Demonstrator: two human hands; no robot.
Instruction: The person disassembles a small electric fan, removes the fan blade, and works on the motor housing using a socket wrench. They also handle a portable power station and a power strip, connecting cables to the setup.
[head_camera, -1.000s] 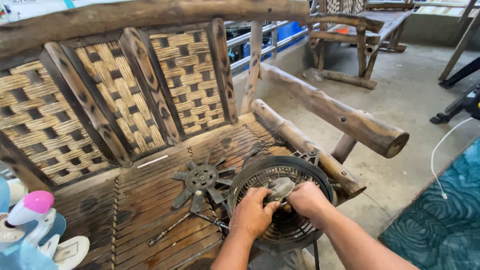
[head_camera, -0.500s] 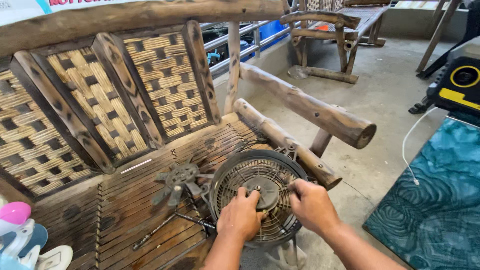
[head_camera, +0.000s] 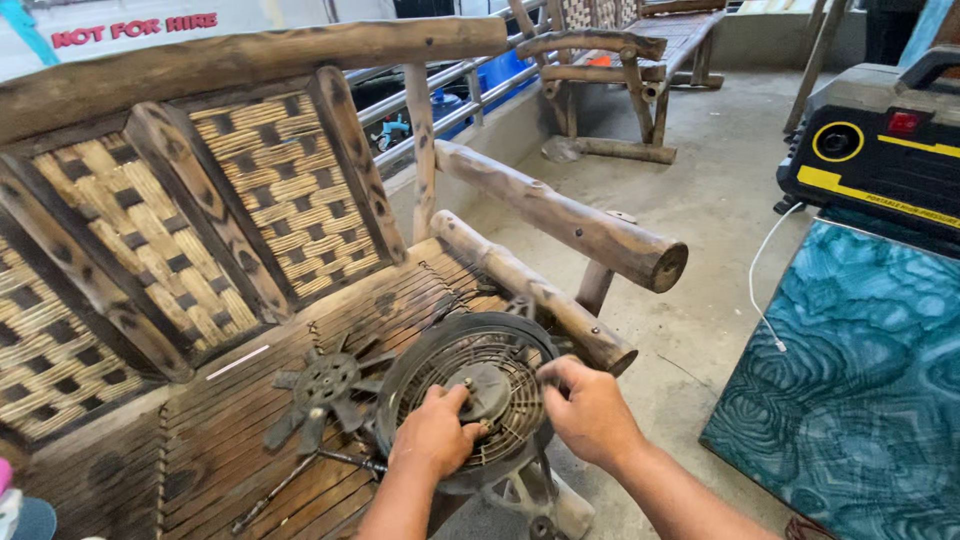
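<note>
Hands on fan grille

Grille (head_camera: 470, 400) sits on the bench seat (head_camera: 200, 470). Left hand (head_camera: 432, 432) pinches its hub; right hand (head_camera: 590, 410) grips the rim. Fingers could snag between wires if it twists. Loose blade (head_camera: 325, 385) lies left of the grip.

black fan grille (head_camera: 470, 385); brown checker-woven bench (head_camera: 230, 210); teal swirled table (head_camera: 860, 370); black-yellow machine (head_camera: 880, 140)

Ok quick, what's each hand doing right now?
Left hand: closed on the fan grille, at its centre hub.
Right hand: gripping the grille's right rim.
</note>
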